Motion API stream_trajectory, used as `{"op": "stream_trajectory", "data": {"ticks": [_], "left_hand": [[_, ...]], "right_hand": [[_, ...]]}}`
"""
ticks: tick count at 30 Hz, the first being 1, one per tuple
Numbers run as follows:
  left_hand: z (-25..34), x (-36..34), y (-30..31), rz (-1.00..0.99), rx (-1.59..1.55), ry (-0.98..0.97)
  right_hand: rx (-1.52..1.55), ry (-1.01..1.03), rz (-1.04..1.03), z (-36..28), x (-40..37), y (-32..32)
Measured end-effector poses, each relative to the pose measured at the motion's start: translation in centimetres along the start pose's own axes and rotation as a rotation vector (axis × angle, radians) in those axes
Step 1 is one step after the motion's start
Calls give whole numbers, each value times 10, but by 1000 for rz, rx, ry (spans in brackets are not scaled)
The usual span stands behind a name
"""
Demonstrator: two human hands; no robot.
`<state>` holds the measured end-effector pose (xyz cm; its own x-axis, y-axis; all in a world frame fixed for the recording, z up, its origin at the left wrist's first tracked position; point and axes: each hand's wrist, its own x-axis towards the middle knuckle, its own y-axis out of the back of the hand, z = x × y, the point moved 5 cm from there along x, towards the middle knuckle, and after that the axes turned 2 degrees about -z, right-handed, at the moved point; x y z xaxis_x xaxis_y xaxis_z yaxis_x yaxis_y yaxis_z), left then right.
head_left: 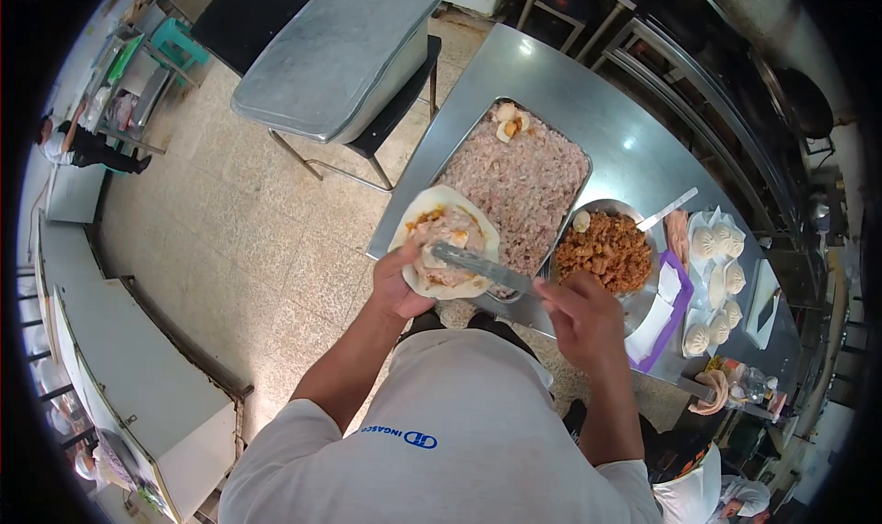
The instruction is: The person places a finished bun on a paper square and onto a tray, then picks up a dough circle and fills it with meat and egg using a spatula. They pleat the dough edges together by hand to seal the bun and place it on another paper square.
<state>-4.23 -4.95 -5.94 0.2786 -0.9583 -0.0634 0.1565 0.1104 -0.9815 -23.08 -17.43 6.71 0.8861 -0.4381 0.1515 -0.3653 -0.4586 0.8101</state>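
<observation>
My left hand (400, 285) is closed under the edge of a round, pale dough wrapper (464, 292), holding it up near the tray's near left corner. Pinkish minced meat (450, 221), with some brown filling and pale pieces, lies in the wrapper. In my right hand (588, 326) is a flat metal spatula (496, 270); its blade tip rests on the filling. Behind the wrapper is a metal tray (592, 169) of pink minced meat, with cut egg pieces (511, 123) at its far end. A bowl of brown chunky filling (602, 253) stands just beyond my right hand.
A light-coloured handle (669, 208) sticks out of the bowl. Farther right are a purple-edged tray (678, 308), several pleated buns (723, 241) on white paper and a plastic bottle (749, 386). A lidded tub (340, 56) sits on a chair left of the steel table (514, 56). Other people are nearby.
</observation>
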Motion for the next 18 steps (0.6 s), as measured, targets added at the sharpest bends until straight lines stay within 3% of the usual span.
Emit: {"op": "stream_trajectory", "data": {"ticks": [1,4,5,11,15,17,18], "left_hand": [[4,-2,-6,-61,-125,-81],[17,-2,8,8,-145,-55],[20,-1,21,15,-114,-26],[15,-3,33,-146,20,78],[16,-4,6,-81,94,18],[22,-3,-18,-52,-214,-86],[27,-3,-10,-50,-214,-94]], "right_hand": [[16,-23,-5,-3,2,9],[157,-102,119,-3,5,25],[151,-200,64,5,2,22],[221,-43,-60,1,5,-37],[175,-113,-101,-1,6,-9],[101,-122,-16,0,8,19],[103,-117,-23,3,5,27]]}}
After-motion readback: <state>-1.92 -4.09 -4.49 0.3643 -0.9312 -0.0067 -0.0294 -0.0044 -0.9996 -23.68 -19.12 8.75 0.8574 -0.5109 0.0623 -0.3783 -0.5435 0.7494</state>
